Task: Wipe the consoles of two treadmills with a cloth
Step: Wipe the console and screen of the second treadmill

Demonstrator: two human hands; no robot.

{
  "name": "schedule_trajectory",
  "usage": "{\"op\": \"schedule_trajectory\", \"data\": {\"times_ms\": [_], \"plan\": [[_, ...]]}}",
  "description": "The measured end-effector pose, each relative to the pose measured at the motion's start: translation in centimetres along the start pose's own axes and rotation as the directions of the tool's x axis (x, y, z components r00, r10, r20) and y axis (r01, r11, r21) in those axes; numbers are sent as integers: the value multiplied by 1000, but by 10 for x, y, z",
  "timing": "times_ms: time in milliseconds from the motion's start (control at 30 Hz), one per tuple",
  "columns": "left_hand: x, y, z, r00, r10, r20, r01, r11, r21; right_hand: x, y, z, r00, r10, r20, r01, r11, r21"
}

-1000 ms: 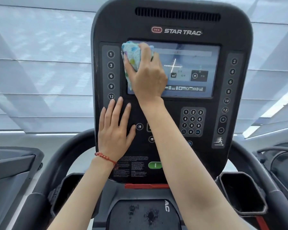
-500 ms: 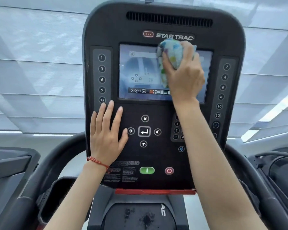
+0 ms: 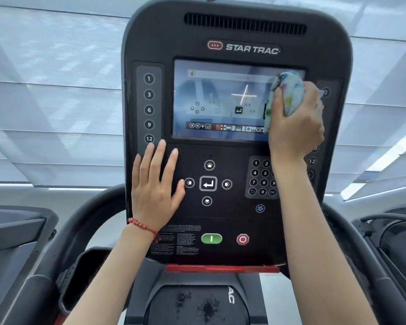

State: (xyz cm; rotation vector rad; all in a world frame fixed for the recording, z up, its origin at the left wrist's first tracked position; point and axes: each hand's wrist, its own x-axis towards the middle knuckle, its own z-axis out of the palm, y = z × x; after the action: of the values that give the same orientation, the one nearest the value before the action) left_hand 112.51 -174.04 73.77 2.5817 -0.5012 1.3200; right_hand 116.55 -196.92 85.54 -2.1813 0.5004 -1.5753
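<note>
Console [image 3: 239, 207] of the treadmill is seen upright at centre. At its lower left, the left hand [image 3: 154, 193] is laid flat against the panel, fingers straight and slightly spread. At the right edge of the screen [image 3: 220, 99], a bunched cloth [image 3: 285, 95] is gripped in the curled right hand [image 3: 295, 127] and pressed there.

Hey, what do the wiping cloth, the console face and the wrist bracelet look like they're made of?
Cloth: soft woven or terry fabric, pale with coloured blotches; it bunches in the right hand.
Console: probably moulded plastic, black and matte, with a glossier screen showing reflections.
Bracelet: small red beads on a cord, apparently; the bead material can't be told.
</note>
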Motion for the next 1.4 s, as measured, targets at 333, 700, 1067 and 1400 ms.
{"op": "schedule_trajectory", "data": {"times_ms": [333, 700, 1067, 1400], "plan": [[0, 0, -4, 1000, -2, 30, 3, 1000, -24, -55, -55, 12, 974, -191, 124, 185, 981, 58], [-9, -15, -17, 999, 7, 43, -3, 997, -82, -59, -111, 11, 970, -189, 152, 112, 905, 409], [-46, -40, -13, 998, 61, 21, -59, 993, -105, -40, -158, 61, 914, -404, 19, 390, 893, 225], [-65, -36, -12, 998, 63, 10, -61, 988, -145, -105, -129, 41, 729, -677, 106, 639, 727, 250]]}}
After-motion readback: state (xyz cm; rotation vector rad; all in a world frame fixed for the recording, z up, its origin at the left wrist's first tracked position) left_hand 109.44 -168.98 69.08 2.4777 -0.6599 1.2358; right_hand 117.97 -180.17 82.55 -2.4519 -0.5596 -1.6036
